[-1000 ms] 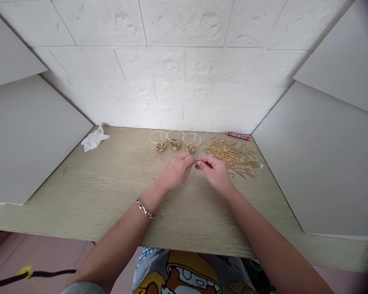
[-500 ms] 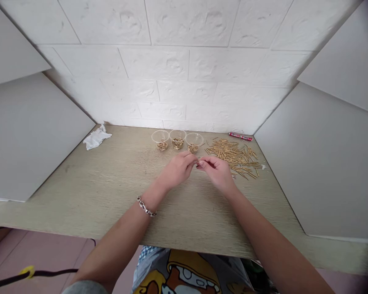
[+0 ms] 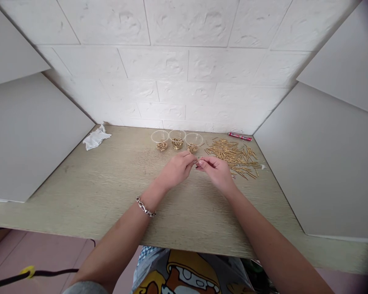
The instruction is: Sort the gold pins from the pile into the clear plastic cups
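Observation:
My left hand (image 3: pixel 178 168) and my right hand (image 3: pixel 217 172) meet fingertip to fingertip above the table, just in front of the cups. Both are closed in a pinch around something tiny between them, too small to make out. Right of my right hand spreads a heap of thin gold-coloured metal pins (image 3: pixel 230 153). Behind my hands stand three clear plastic cups in a row: a left cup (image 3: pixel 160 136), a middle cup (image 3: pixel 177 135) and a right cup (image 3: pixel 194 139). Each has small gold-coloured pieces at its bottom.
A crumpled white tissue (image 3: pixel 97 137) lies at the back left of the wooden table (image 3: pixel 110 192). A red wrapped tube (image 3: pixel 239 136) rests at the back right. Grey panels flank both sides, and a white brick-patterned wall (image 3: pixel 184 65) closes the back. Brown specks dot the table left of my hands.
Almost nothing differs. Both hands keep the same pinch at the same spot, and the view has shifted very slightly.

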Tool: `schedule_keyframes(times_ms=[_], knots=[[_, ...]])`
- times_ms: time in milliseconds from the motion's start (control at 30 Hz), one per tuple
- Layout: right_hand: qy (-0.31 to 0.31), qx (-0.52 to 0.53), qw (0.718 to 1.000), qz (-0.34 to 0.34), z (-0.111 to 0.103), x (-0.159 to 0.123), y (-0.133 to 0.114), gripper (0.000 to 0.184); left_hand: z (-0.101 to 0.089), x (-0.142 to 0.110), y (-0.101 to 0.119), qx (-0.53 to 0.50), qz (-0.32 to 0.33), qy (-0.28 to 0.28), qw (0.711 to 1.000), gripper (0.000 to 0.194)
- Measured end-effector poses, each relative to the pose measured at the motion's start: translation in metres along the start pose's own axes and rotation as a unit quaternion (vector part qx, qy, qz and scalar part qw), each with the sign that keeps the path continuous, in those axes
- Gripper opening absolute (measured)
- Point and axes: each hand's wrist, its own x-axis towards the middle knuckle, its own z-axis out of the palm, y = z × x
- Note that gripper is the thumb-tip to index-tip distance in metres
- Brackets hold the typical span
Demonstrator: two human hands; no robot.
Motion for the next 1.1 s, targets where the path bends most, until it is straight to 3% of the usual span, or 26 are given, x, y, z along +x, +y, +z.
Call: schedule_keyframes(times_ms=[300,433,667,900,1100], knots=[[0.006,-0.003,1.0,0.015,0.003,0.0,-0.002,0.022,0.001,0.0,0.001,0.03,0.006,-0.005,1.0,0.024],[0.002,-0.044,0.999,0.0,0.001,-0.001,-0.002,0.019,0.003,0.0,-0.001,-0.006,-0.007,0.003,1.0,0.022],[0.023,-0.142,0.986,-0.079,0.0,-0.003,-0.004,0.015,0.005,0.002,-0.001,-0.106,-0.081,0.012,0.991,0.018],[0.041,-0.102,0.991,-0.08,0.003,-0.003,-0.006,0.013,0.008,0.002,0.009,-0.228,-0.171,-0.024,0.958,0.029],[0.017,-0.103,0.99,-0.092,0.003,-0.004,-0.004,0.018,0.013,0.002,0.011,-0.296,-0.22,-0.003,0.929,0.033]])
